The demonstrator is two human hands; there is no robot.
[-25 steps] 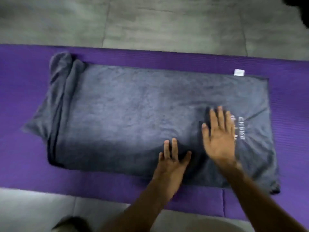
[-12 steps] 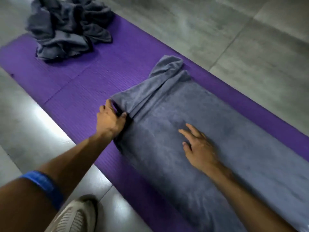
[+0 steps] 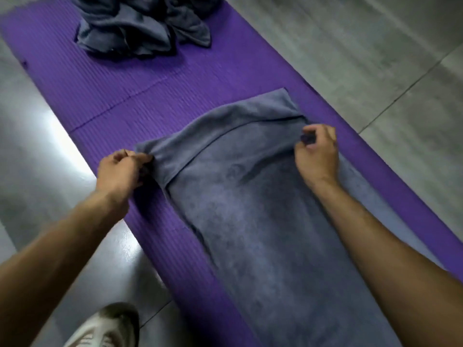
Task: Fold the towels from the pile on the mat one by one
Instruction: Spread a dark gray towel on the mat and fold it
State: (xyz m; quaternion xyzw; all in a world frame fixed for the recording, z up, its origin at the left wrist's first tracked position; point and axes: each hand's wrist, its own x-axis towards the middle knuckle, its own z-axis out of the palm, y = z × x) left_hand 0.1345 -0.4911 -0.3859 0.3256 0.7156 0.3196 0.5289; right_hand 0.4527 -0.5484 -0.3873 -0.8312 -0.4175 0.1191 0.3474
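Grey towel [image 3: 263, 209] laid lengthwise on the purple mat [image 3: 155, 96], its far end turned back on itself in a loose, uneven band. The remaining pile of towels [image 3: 142, 28] sits crumpled at the far end of the mat, well apart from the working towel.

Risks, as judged from this arrangement: the turned-back band lies skewed, so pulling unevenly at the 2 corners would probably set the next fold crooked; a pinch that catches only 1 layer could let the lower layer drag and bunch; the towel's right edge lies near the mat's border and may slide toward the tiled floor [image 3: 375, 46].

Left hand [image 3: 120, 171]: fingers curled, pinching the near-left corner of the turned-back band. Right hand [image 3: 317, 151]: fingers curled, pinching the band's right corner, a small tuck of cloth visible between thumb and fingers. Both forearms reach across the towel. A shoe [image 3: 105, 326] rests on the floor beside the mat.
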